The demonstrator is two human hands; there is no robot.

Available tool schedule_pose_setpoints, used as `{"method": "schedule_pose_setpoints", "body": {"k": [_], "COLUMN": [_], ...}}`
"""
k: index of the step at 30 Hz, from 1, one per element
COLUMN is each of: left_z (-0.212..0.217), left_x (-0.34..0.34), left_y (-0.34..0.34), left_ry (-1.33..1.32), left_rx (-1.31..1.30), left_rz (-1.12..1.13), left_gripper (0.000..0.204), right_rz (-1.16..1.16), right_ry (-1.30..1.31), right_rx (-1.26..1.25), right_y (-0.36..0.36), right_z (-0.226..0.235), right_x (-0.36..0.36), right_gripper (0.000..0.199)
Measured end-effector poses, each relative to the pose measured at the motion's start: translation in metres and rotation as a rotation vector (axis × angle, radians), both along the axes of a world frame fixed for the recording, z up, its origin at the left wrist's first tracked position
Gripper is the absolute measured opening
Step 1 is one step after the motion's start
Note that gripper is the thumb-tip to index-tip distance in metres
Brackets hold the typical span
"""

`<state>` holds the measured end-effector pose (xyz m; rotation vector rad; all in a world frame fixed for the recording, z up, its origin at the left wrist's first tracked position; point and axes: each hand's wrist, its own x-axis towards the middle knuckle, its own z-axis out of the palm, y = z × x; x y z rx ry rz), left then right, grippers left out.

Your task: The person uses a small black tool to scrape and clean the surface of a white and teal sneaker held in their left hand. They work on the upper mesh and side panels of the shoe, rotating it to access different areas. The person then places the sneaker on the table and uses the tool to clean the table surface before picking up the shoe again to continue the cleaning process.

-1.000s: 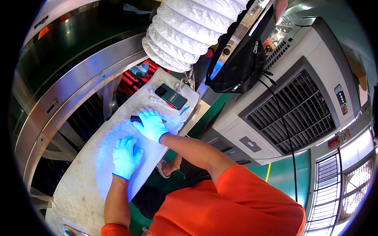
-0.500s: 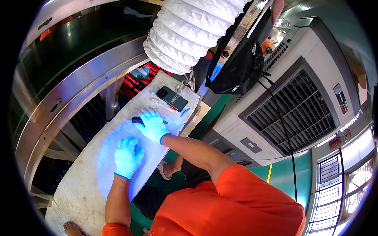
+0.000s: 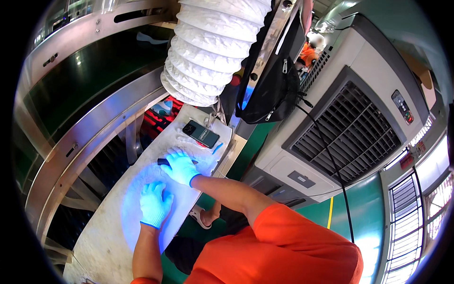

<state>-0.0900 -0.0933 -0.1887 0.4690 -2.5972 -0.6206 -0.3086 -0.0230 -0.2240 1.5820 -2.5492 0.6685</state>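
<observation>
Both my hands wear pale knitted gloves, lit bright blue, over a long whitish work surface (image 3: 101,232). My left hand (image 3: 155,204) is palm down on it, thumb apart from the fingers, with nothing visible in it. Farther up and to the right, my right hand (image 3: 179,168) lies with fingers stretched forward across a dark, narrow object (image 3: 163,161). One end of that object shows left of the hand, a tip shows on the right, and the middle is hidden. A dark phone (image 3: 201,134) rests beyond my right hand, on top of a whitish glove-like item (image 3: 188,140).
A white ribbed duct (image 3: 203,52) hangs above the surface's far end. Metal frame rails (image 3: 94,118) run along the left. A black bag (image 3: 272,94) hangs at the right, before a large grey air cooler (image 3: 331,142) with a cable. Another person (image 3: 308,54) is in the background.
The view has shifted slightly, so the surface and hands sit lower in the picture. My hands keep nearly the same places and poses, the right one still over the dark object.
</observation>
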Motion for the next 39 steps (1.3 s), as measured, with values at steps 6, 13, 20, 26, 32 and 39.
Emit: {"method": "schedule_pose_setpoints", "body": {"k": [6, 13, 20, 26, 32, 39], "left_z": [0.002, 0.004, 0.005, 0.004, -0.004, 0.000], "left_x": [0.001, 0.000, 0.001, 0.002, 0.002, 0.000], "left_y": [0.002, 0.002, 0.003, 0.003, 0.000, 0.001], "left_ry": [-0.009, 0.002, -0.007, -0.006, -0.006, -0.036], "left_rx": [0.000, 0.002, 0.007, 0.004, 0.010, 0.006], "left_rz": [0.006, 0.001, 0.007, 0.010, 0.008, 0.006], "left_gripper": [0.034, 0.034, 0.035, 0.036, 0.036, 0.038], "right_rz": [-0.005, -0.011, -0.005, -0.008, -0.004, -0.009], "right_ry": [-0.033, -0.016, -0.014, -0.007, -0.013, 0.017], "right_rx": [0.031, 0.038, 0.036, 0.025, 0.014, -0.021], "right_y": [0.001, 0.000, 0.000, -0.001, -0.001, -0.001], "right_z": [0.007, 0.000, 0.002, 0.002, -0.003, -0.012], "right_x": [0.002, 0.001, 0.000, 0.002, 0.001, -0.004], "right_gripper": [0.056, 0.056, 0.056, 0.057, 0.055, 0.055]}}
